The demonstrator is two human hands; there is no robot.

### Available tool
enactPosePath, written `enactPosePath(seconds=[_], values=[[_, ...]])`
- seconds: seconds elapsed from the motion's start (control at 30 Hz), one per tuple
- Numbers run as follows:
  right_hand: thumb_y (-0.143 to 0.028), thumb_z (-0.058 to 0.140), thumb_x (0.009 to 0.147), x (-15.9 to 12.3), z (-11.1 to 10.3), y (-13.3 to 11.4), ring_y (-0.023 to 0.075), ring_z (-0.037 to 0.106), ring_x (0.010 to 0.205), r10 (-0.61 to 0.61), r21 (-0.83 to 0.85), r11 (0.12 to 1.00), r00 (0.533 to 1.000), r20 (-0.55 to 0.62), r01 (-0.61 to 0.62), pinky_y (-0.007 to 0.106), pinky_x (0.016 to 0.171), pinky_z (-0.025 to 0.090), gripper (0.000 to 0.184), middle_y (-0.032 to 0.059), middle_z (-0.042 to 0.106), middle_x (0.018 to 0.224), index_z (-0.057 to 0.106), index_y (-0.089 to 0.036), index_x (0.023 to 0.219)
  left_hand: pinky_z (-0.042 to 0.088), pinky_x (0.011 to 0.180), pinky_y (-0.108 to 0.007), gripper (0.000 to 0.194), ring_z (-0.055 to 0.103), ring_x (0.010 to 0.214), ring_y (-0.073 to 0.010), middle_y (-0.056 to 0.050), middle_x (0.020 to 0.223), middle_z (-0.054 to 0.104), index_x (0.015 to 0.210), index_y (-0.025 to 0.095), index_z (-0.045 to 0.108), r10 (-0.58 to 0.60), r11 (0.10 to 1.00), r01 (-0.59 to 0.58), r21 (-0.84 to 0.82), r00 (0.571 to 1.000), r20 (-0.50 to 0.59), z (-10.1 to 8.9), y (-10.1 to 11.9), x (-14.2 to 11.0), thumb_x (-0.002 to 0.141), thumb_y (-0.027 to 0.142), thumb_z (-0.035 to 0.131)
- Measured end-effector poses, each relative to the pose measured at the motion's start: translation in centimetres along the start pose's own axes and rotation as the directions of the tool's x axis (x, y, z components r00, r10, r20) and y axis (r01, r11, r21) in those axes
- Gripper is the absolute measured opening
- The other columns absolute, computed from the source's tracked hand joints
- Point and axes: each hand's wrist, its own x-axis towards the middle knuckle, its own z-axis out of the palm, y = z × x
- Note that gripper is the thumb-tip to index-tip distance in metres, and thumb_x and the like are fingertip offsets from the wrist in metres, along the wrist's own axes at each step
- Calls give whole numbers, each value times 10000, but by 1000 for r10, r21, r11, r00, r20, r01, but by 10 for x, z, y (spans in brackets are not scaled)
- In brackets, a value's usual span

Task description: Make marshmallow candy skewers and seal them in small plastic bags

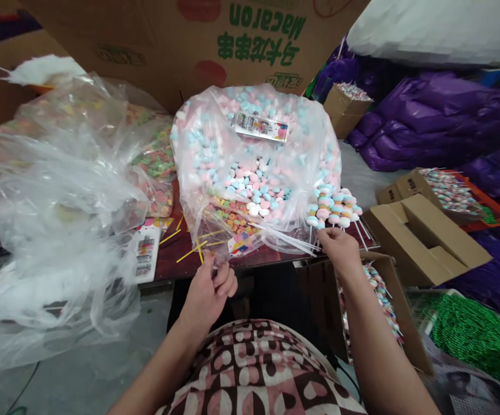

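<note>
At the right end of the table lies a bunch of candy skewers (340, 203), pastel pink, blue and white pieces on white sticks. My right hand (340, 249) is closed at their lower ends, thumb and fingertips pinching one skewer's stick. By the table's front edge, my left hand (210, 285) has its fingers curled, close to the bag's lower edge and some yellow sticks (188, 252); what it pinches is hidden. Behind both hands sits a large clear bag (314, 135) of pastel candies (254, 184). Ring-shaped candies (232, 218) and white sticks (286, 237) lie at its mouth.
Crumpled clear bags (59, 202) with more candy rings (157, 158) cover the left side. A big cardboard box (154, 52) stands behind. Rightward are an open carton (427, 236), a box of finished skewers (382, 288), purple bags (440, 124) and green strands (478, 334).
</note>
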Motion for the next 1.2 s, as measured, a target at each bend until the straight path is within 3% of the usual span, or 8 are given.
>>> enactPosePath(seconds=[0.13, 0.23, 0.37, 0.53, 0.83, 0.97, 1.2], values=[[-383, 536, 797, -16, -7, -6, 117, 494, 493, 20, 227, 974, 997, -74, -3, 251, 518, 399, 223, -24, 575, 565, 574, -192, 686, 310, 381, -202, 480, 200, 345, -56, 98, 432, 207, 586, 186, 395, 16, 999, -15, -33, 999, 43, -5, -3, 1, 884, 515, 577], [-383, 626, 792, -35, -13, -12, 89, 445, 472, -25, 448, 890, 991, -130, 82, 225, 473, 357, 200, -47, 539, 565, 585, -190, 761, 321, 383, -202, 488, 208, 345, -56, 96, 433, 212, 574, 184, 395, 63, 998, -60, -36, 995, 82, -10, -2, 1, 865, 515, 604], [-338, 751, 748, -58, -20, -10, 94, 458, 468, -212, 651, 742, 977, 4, 159, 225, 451, 353, 191, -39, 551, 542, 691, -190, 854, 337, 391, -203, 485, 222, 347, -59, 96, 435, 213, 578, 186, 399, 111, 994, -108, -27, 988, 105, -15, -1, 2, 854, 521, 617], [-299, 712, 824, -77, -28, 2, 106, 524, 533, -430, 541, 801, 875, 222, 257, 224, 505, 426, 67, -18, 592, 594, 730, -234, 815, 333, 382, -207, 500, 209, 335, -61, 99, 430, 206, 590, 192, 394, 128, 992, -128, -8, 983, 133, -18, 2, 3, 854, 571, 586], [-344, 665, 849, -70, -44, 8, 114, 562, 540, -514, 323, 847, 807, 293, 422, 200, 512, 471, 131, -9, 627, 619, 743, -240, 869, 338, 379, -201, 517, 229, 325, -52, 113, 424, 211, 623, 193, 418, 150, 984, -161, 81, 981, 126, -22, 3, 6, 781, 635, 636], [-401, 690, 805, -66, -56, 10, 148, 626, 594, -486, 223, 872, 824, 293, 436, 221, 549, 514, 190, 27, 703, 711, 748, -224, 845, 360, 391, -206, 516, 247, 331, -47, 116, 431, 232, 625, 194, 408, 132, 969, -154, 193, 984, 121, -26, 4, 5, 790, 628, 634], [-454, 718, 773, -65, -56, 10, 137, 607, 634, -445, 251, 891, 835, 325, 378, 200, 578, 502, 220, 15, 684, 726, 723, -236, 808, 329, 410, -194, 471, 247, 352, -38, 115, 431, 268, 635, 187, 459, 189, 880, -209, 427, 978, 91, -25, 17, 1, 789, 583, 664]])
